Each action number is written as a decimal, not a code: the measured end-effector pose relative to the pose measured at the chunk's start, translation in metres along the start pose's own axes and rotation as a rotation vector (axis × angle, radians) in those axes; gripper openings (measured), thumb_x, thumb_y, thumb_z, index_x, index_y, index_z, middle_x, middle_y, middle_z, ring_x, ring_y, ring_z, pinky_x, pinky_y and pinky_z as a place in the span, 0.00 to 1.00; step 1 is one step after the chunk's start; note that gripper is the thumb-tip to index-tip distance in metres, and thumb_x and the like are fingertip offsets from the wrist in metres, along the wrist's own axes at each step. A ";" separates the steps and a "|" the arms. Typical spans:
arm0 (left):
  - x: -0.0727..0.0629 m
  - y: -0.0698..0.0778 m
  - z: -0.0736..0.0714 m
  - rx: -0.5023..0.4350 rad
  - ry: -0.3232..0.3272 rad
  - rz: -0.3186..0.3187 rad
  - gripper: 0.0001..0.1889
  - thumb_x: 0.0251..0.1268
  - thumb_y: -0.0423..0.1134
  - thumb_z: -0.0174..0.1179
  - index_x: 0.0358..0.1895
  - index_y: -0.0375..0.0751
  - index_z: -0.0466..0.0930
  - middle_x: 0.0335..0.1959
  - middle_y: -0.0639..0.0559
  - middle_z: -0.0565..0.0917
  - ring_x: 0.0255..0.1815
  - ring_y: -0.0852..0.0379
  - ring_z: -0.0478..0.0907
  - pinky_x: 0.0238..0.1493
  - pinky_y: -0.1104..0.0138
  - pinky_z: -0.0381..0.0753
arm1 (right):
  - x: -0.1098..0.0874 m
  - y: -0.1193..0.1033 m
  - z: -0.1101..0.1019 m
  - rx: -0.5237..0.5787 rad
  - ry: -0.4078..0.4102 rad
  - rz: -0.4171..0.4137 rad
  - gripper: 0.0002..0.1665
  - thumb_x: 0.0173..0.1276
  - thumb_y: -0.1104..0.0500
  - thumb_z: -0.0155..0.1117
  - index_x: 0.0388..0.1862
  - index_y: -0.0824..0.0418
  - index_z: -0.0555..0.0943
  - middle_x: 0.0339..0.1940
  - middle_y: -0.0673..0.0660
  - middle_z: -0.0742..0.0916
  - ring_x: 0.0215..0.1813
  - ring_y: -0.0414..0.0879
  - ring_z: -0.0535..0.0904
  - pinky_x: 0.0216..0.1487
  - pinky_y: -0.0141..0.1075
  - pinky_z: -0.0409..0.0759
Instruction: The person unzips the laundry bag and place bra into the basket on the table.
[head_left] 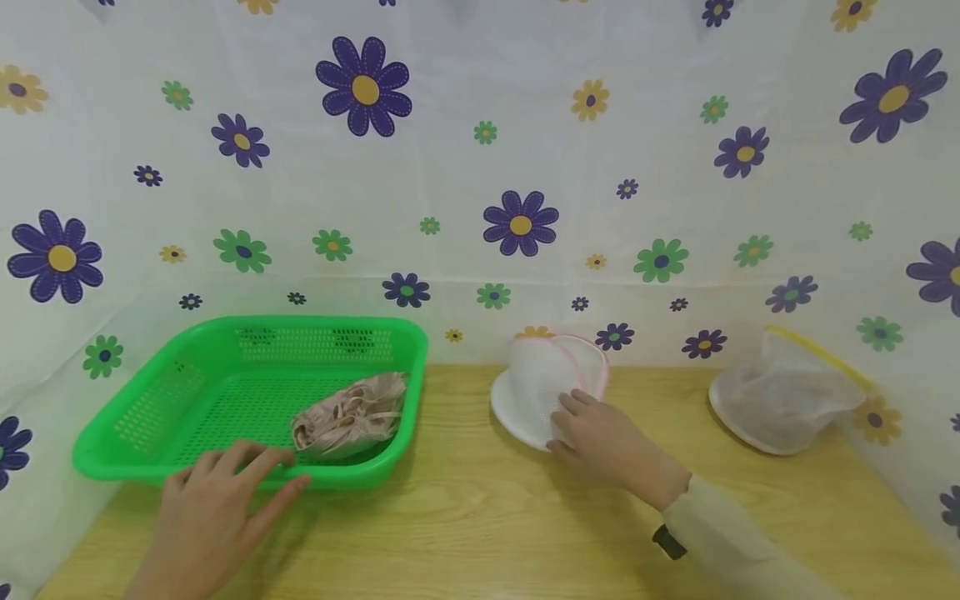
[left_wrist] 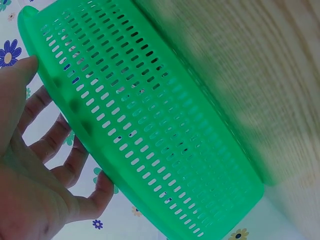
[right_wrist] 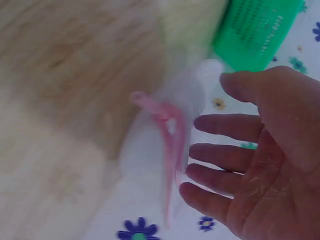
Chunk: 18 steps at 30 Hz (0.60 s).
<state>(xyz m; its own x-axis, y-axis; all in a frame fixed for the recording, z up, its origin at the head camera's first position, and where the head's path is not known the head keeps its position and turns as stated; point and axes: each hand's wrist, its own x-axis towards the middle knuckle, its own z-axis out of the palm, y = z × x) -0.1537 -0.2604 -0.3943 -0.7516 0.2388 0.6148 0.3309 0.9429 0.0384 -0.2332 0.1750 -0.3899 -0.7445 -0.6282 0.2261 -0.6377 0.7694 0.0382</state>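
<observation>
My left hand (head_left: 217,508) holds the near rim of a green plastic basket (head_left: 251,323), its fingers over the edge and the thumb on the outside. Inside, at the basket's right end, lies a crumpled beige piece of fabric (head_left: 352,421). To the right, on the table, a white mesh laundry bag (head_left: 528,400) with pink trim stands near the wall sheet. My right hand (head_left: 603,433) reaches to its right side, fingertips right at the mesh. In the right wrist view, those fingers are nearly straight, with the thumb well apart from them.
A second mesh bag (head_left: 783,404), with yellow trim and something greyish inside, stands on the far right. The wooden table (head_left: 465,533) extends in front. A white sheet with printed flowers (head_left: 450,167) rises behind and at both sides.
</observation>
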 end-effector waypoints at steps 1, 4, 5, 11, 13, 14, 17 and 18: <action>0.000 0.000 0.000 -0.002 0.001 -0.001 0.16 0.57 0.56 0.72 0.44 0.55 0.86 0.42 0.50 0.86 0.41 0.37 0.84 0.37 0.33 0.77 | -0.003 0.003 0.003 0.024 -0.035 0.011 0.10 0.70 0.54 0.68 0.37 0.61 0.81 0.48 0.63 0.88 0.55 0.60 0.85 0.56 0.51 0.85; 0.001 0.000 0.000 0.000 0.004 -0.001 0.17 0.55 0.55 0.73 0.45 0.54 0.86 0.42 0.49 0.86 0.40 0.37 0.84 0.37 0.33 0.77 | -0.009 0.012 0.009 0.107 -0.141 0.050 0.09 0.74 0.53 0.64 0.39 0.59 0.81 0.49 0.61 0.88 0.53 0.57 0.84 0.50 0.50 0.86; 0.001 0.000 0.001 -0.001 0.002 -0.001 0.18 0.55 0.55 0.73 0.46 0.54 0.86 0.42 0.48 0.86 0.40 0.37 0.84 0.37 0.33 0.77 | -0.011 0.014 0.011 0.129 -0.166 0.067 0.09 0.75 0.53 0.63 0.40 0.58 0.82 0.51 0.62 0.88 0.55 0.58 0.84 0.50 0.51 0.87; 0.001 0.000 0.001 -0.007 0.004 -0.001 0.18 0.55 0.55 0.73 0.47 0.53 0.85 0.43 0.48 0.86 0.41 0.37 0.83 0.36 0.34 0.77 | -0.017 0.025 0.010 0.151 -0.214 0.122 0.10 0.75 0.53 0.63 0.37 0.58 0.82 0.39 0.56 0.86 0.38 0.47 0.80 0.39 0.44 0.84; 0.000 0.001 0.001 -0.008 0.011 -0.006 0.18 0.55 0.55 0.73 0.46 0.54 0.85 0.42 0.48 0.86 0.41 0.36 0.83 0.35 0.34 0.77 | -0.020 0.027 0.008 0.146 -0.218 0.116 0.10 0.74 0.53 0.63 0.35 0.57 0.81 0.34 0.53 0.83 0.34 0.42 0.75 0.36 0.41 0.82; 0.000 0.001 0.001 -0.009 0.012 -0.009 0.18 0.56 0.55 0.73 0.46 0.54 0.85 0.42 0.48 0.86 0.41 0.36 0.83 0.34 0.34 0.77 | -0.021 0.028 0.008 0.145 -0.219 0.115 0.10 0.74 0.53 0.63 0.35 0.57 0.81 0.34 0.52 0.82 0.34 0.42 0.75 0.36 0.40 0.82; -0.001 0.000 0.000 -0.011 0.005 -0.020 0.18 0.56 0.55 0.72 0.47 0.54 0.85 0.43 0.48 0.86 0.41 0.36 0.83 0.35 0.34 0.77 | -0.027 0.031 0.008 0.143 -0.208 0.097 0.10 0.74 0.53 0.63 0.37 0.58 0.83 0.37 0.55 0.85 0.38 0.46 0.80 0.41 0.43 0.84; -0.002 0.000 0.000 -0.012 -0.001 -0.023 0.18 0.57 0.56 0.72 0.47 0.54 0.85 0.43 0.48 0.86 0.42 0.36 0.83 0.35 0.34 0.77 | -0.030 0.033 0.008 0.147 -0.204 0.100 0.10 0.75 0.53 0.62 0.40 0.59 0.84 0.41 0.57 0.87 0.42 0.49 0.83 0.46 0.46 0.85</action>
<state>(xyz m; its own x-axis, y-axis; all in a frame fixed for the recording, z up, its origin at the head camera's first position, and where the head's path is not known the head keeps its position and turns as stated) -0.1523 -0.2611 -0.3955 -0.7594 0.2173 0.6132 0.3204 0.9453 0.0618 -0.2337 0.2178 -0.4031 -0.8201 -0.5719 0.0198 -0.5698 0.8130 -0.1198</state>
